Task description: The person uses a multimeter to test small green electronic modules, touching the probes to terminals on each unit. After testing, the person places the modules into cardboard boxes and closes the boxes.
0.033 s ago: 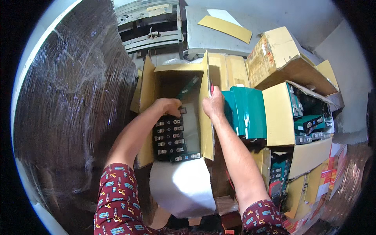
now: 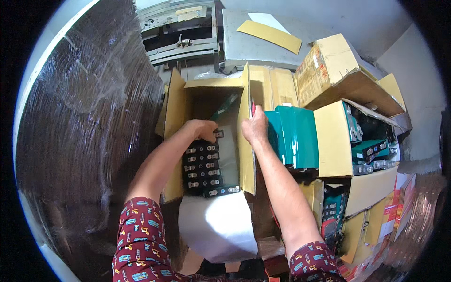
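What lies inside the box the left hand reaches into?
A row of dark blocks with metal terminals, one block offset right at the near end, and a slanting green block farther back. The left hand hides part of the row; the blocks' undersides are covered.

Tan cardboard box (image 2: 175, 101): entry open from above. Its upright right wall (image 2: 247, 145) bars sideways passage; black, metal-terminalled blocks (image 2: 202, 165) obstruct near left, free strip to their right.
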`<action>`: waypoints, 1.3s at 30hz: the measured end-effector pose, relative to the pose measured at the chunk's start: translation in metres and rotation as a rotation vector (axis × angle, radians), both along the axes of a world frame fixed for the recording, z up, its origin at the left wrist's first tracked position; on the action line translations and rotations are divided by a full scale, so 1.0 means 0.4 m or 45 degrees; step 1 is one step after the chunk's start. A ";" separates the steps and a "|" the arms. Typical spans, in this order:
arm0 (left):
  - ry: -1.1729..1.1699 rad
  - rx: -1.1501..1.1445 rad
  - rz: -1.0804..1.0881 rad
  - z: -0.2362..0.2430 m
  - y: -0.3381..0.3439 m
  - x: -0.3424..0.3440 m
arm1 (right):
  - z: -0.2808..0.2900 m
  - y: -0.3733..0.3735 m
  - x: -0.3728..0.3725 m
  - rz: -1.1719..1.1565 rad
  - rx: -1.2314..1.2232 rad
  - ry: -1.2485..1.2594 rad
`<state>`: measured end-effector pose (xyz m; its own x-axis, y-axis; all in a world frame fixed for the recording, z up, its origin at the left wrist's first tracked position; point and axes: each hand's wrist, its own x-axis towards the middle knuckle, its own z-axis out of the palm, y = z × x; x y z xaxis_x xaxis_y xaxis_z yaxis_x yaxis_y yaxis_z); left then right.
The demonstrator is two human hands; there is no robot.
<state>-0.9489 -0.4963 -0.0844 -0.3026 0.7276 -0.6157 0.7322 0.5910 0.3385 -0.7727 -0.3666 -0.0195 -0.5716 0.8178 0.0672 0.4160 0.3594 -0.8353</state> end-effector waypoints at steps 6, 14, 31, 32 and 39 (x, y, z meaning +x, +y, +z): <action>0.154 0.111 0.141 0.033 0.127 -0.015 | -0.010 0.019 0.013 -0.042 -0.046 -0.117; 0.412 0.697 0.441 -0.377 0.388 -0.099 | -0.035 -0.018 -0.021 -0.072 0.256 -0.014; 0.020 0.657 0.226 0.056 -0.086 -0.171 | -0.023 -0.010 -0.016 -0.014 0.121 -0.090; -0.006 0.546 -0.091 0.050 -0.099 -0.196 | -0.018 -0.014 -0.019 0.014 0.088 -0.096; 0.156 0.210 -0.011 0.080 -0.045 -0.039 | -0.026 0.010 -0.002 -0.069 0.135 -0.019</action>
